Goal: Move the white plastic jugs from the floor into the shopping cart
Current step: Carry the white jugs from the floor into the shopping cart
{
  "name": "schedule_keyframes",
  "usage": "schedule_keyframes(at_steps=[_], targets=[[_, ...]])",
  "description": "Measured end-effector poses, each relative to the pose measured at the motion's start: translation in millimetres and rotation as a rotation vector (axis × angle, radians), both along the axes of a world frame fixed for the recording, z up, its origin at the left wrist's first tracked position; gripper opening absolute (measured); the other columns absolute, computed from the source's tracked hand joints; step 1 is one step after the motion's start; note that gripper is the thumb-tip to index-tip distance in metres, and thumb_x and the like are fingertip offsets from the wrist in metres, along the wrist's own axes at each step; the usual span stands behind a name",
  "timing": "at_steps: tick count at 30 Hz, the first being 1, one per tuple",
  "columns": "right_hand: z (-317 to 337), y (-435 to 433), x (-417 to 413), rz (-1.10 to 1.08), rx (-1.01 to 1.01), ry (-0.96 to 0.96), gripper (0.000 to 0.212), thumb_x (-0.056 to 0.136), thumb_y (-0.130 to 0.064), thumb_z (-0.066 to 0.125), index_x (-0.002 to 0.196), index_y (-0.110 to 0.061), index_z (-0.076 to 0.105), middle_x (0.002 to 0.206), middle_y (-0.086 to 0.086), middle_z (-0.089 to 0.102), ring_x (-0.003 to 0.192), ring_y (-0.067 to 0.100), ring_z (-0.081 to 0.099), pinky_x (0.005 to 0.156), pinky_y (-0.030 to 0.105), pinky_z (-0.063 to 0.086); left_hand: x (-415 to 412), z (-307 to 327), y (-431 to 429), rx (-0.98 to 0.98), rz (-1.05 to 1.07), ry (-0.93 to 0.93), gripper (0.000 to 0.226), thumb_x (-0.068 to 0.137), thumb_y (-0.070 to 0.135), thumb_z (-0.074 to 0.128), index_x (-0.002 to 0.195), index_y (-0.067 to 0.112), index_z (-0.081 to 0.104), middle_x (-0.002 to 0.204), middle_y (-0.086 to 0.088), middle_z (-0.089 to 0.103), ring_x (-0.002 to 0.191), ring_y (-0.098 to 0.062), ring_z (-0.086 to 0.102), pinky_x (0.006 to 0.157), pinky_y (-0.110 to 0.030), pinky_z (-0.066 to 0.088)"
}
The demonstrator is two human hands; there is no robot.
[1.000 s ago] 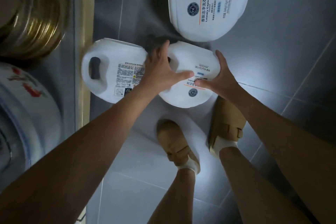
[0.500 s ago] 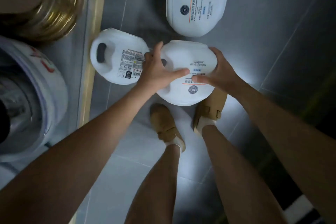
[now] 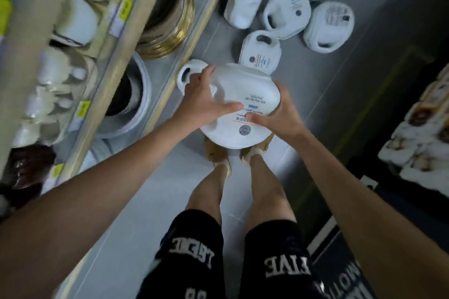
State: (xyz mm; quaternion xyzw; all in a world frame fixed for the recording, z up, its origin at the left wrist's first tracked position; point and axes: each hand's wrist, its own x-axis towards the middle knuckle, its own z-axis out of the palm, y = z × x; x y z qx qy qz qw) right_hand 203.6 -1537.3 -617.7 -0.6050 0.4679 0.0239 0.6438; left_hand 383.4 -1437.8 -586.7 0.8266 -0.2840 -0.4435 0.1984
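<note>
Clock centre: held jug (image 3: 239,94) | 9–11 blocked: shelf edge (image 3: 160,104), gold pot (image 3: 170,24) | 10 blocked: floor jug (image 3: 188,73) close by | 12 blocked: second jug (image 3: 261,56) just beyond | 12–1 farther: jug cluster (image 3: 286,13) | 2–3 free: bare grey floor (image 3: 340,94) | 3 far: stacked packs (image 3: 422,138) | 6 free: pale floor (image 3: 155,201) beside legs (image 3: 267,189)

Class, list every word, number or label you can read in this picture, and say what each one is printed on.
"FIVE": white letters on the right leg of the black shorts.
"MOT": part of a word on the dark floor mat, the rest out of sight.
Left leg of the shorts: white letters, too blurred to read.
Nearest jug: label print and round logo too small.
Yellow shelf tags: blurred.
</note>
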Motion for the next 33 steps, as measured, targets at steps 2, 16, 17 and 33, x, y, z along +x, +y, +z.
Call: schedule_keyframes(at_steps=[2,16,17,33], targets=[[46,11,3,-0.002,-0.025,-0.013,0.097,0.051,-0.034,0.090,0.131,-0.021,0.038,0.117,-0.001,0.062,0.107,0.016,0.064,0.084,0.042,0.057,0,48,16,-0.032,0.019,-0.041,0.107,0.059,0.050,0.082,0.144,0.027,0.021,0.140,-0.007,0.029,0.130,-0.023,0.031,0.104,-0.036,0.030],[221,78,-2,0.467,-0.243,-0.214,0.090,0.059,-0.022,0.090,0.129,-0.027,0.034,0.108,-0.022,0.048,0.100,-0.005,0.053,0.082,0.018,0.046,-75,239,155,-0.195,0.445,-0.239,0.108,0.053,0.054,0.082,0.141,0.026,0.028,0.136,-0.009,0.033,0.127,-0.028,0.036,0.104,-0.044,0.037],[229,88,-3,0.510,-0.252,-0.219,0.095,0.055,-0.029,0.090,0.132,-0.026,0.034,0.111,-0.018,0.051,0.104,-0.001,0.053,0.085,0.021,0.048,-86,247,169,-0.205,0.493,-0.257,0.106,0.054,0.052,0.083,0.141,0.025,0.028,0.136,-0.009,0.033,0.127,-0.027,0.036,0.105,-0.043,0.037],[349,375,19,1.221,-0.182,-0.439,0.095,0.050,-0.028,0.093,0.121,-0.049,0.034,0.117,-0.013,0.059,0.114,0.011,0.058,0.093,0.034,0.052,-221,341,469,-0.240,1.287,-0.479,0.103,0.060,0.050,0.083,0.142,0.022,0.027,0.134,-0.011,0.036,0.126,-0.029,0.040,0.105,-0.044,0.037]])
